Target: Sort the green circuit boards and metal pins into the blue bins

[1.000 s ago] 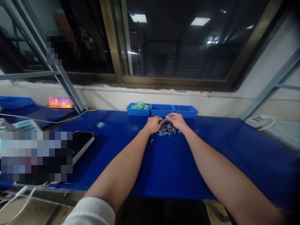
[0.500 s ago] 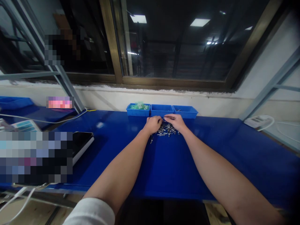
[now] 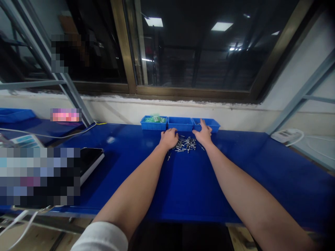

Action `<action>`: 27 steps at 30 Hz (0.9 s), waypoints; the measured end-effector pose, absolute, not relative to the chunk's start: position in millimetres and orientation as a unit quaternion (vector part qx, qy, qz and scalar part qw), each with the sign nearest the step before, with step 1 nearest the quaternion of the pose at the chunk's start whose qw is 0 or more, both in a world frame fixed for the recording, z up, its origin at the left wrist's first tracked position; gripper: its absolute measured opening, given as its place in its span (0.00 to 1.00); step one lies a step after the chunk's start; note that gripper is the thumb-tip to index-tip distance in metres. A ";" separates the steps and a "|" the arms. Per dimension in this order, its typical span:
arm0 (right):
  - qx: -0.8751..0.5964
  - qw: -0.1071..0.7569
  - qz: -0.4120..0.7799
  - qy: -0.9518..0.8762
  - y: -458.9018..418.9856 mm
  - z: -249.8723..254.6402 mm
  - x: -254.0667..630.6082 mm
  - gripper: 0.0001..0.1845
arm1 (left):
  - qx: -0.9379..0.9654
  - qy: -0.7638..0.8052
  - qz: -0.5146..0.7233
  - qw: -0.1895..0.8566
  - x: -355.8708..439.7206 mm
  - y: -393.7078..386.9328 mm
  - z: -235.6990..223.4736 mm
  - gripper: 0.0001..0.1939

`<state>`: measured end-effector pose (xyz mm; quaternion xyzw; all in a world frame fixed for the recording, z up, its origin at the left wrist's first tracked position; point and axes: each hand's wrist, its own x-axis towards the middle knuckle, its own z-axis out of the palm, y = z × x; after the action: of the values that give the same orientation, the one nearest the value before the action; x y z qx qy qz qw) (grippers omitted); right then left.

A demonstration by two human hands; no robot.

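Metal pins [image 3: 188, 143] heaped just in front of middle bin [image 3: 184, 127], left hand [image 3: 169, 138] curled front-left of it, can't tell if gripping, right hand [image 3: 205, 135] front-right of it, thumb and index spread apart; light touch best, loose pins could scatter.

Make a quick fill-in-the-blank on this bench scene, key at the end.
1. The table under the loose metal pins is coloured ____.
2. The row of bins behind the pins counts ____ bins.
3. In that row, the green contents fill the ____ bin.
4. The hand overlapping the rightmost bin in view is the person's ____ one.

Missing words: blue; three; leftmost; right.
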<state>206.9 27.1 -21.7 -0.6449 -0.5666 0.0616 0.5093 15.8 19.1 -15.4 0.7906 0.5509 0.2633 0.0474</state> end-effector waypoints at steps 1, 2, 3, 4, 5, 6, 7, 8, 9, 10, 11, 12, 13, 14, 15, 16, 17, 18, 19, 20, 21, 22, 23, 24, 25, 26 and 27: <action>-0.643 0.503 0.050 -0.575 27.1 -22.3 206.7 0.37 | 0.790 0.555 0.257 0.046 15.7 19.3 -15.6 0.15; -0.637 0.501 0.034 -0.584 27.2 -22.8 206.5 0.36 | 0.790 0.557 0.252 0.046 15.7 19.5 -15.7 0.16; -0.632 0.502 0.017 -0.590 27.6 -22.9 206.4 0.35 | 0.790 0.558 0.248 0.046 15.6 19.8 -15.8 0.16; -0.628 0.504 -0.001 -0.593 28.1 -22.7 206.4 0.33 | 0.791 0.558 0.246 0.047 15.5 20.1 -15.9 0.17; -0.624 0.508 -0.016 -0.593 28.7 -22.3 206.4 0.31 | 0.792 0.557 0.244 0.049 15.5 20.5 -16.1 0.18; -0.621 0.515 -0.027 -0.590 29.2 -21.8 206.4 0.29 | 0.794 0.556 0.241 0.051 15.5 20.9 -16.2 0.18; -0.618 0.524 -0.028 -0.586 29.5 -21.4 206.3 0.26 | 0.796 0.554 0.239 0.053 15.6 21.2 -16.4 0.19; -0.614 0.534 -0.017 -0.582 29.6 -21.0 206.0 0.22 | 0.797 0.553 0.235 0.054 15.7 21.4 -16.5 0.20; -0.610 0.540 0.005 -0.580 29.5 -20.9 205.4 0.19 | 0.799 0.552 0.232 0.054 15.8 21.4 -16.6 0.20; -0.605 0.542 0.033 -0.583 29.2 -20.9 204.4 0.16 | 0.802 0.550 0.228 0.053 16.0 21.3 -16.6 0.21; -0.601 0.536 0.062 -0.590 28.7 -21.2 203.1 0.13 | 0.805 0.547 0.223 0.052 16.2 21.0 -16.5 0.21; -0.597 0.523 0.087 -0.601 28.0 -21.6 201.4 0.12 | 0.809 0.544 0.218 0.052 16.3 20.6 -16.2 0.21; -0.595 0.504 0.103 -0.617 27.3 -22.0 199.5 0.11 | 0.812 0.541 0.211 0.051 16.5 20.0 -15.8 0.21; -0.593 0.480 0.111 -0.636 26.6 -22.5 197.5 0.09 | 0.816 0.538 0.205 0.050 16.5 19.4 -15.4 0.21; -0.590 0.456 0.111 -0.657 26.1 -23.0 195.5 0.08 | 0.819 0.536 0.198 0.050 16.5 18.7 -14.8 0.21; -0.584 0.432 0.109 -0.679 25.7 -23.5 193.6 0.08 | 0.822 0.534 0.193 0.049 16.4 18.2 -14.3 0.21; -0.576 0.410 0.103 -0.699 25.5 -23.9 191.9 0.07 | 0.824 0.532 0.188 0.048 16.3 17.8 -13.9 0.21; -0.567 0.394 0.095 -0.717 25.5 -24.3 190.5 0.07 | 0.827 0.528 0.185 0.047 16.3 17.7 -13.5 0.21; -0.560 0.381 0.086 -0.731 25.5 -24.6 189.3 0.08 | 0.831 0.523 0.182 0.047 16.3 17.7 -13.4 0.22; -0.554 0.373 0.076 -0.740 25.6 -24.8 188.4 0.08 | 0.835 0.518 0.179 0.046 16.4 18.1 -13.5 0.22; -0.552 0.366 0.068 -0.746 25.8 -25.0 187.7 0.08 | 0.840 0.512 0.175 0.044 16.6 18.6 -13.8 0.22; -0.553 0.361 0.063 -0.748 25.9 -25.2 187.2 0.08 | 0.845 0.505 0.170 0.041 16.8 19.4 -14.2 0.22; -0.555 0.358 0.061 -0.748 26.1 -25.2 186.9 0.07 | 0.850 0.498 0.166 0.038 17.1 20.2 -14.7 0.22; -0.557 0.355 0.062 -0.748 26.3 -25.3 186.7 0.06 | 0.855 0.492 0.162 0.036 17.3 21.0 -15.2 0.22; -0.560 0.353 0.065 -0.747 26.5 -25.4 186.6 0.06 | 0.859 0.486 0.159 0.035 17.5 21.6 -15.6 0.22; -0.562 0.351 0.066 -0.746 26.7 -25.5 186.5 0.07 | 0.862 0.480 0.159 0.035 17.5 22.0 -15.9 0.22; -0.564 0.349 0.066 -0.745 27.0 -25.6 186.5 0.07 | 0.864 0.475 0.162 0.035 17.5 22.0 -16.0 0.21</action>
<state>186.5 27.0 -25.6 -0.5641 -0.7454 0.0655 0.3490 17.5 22.0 -16.0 0.8639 0.4754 0.1622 0.0351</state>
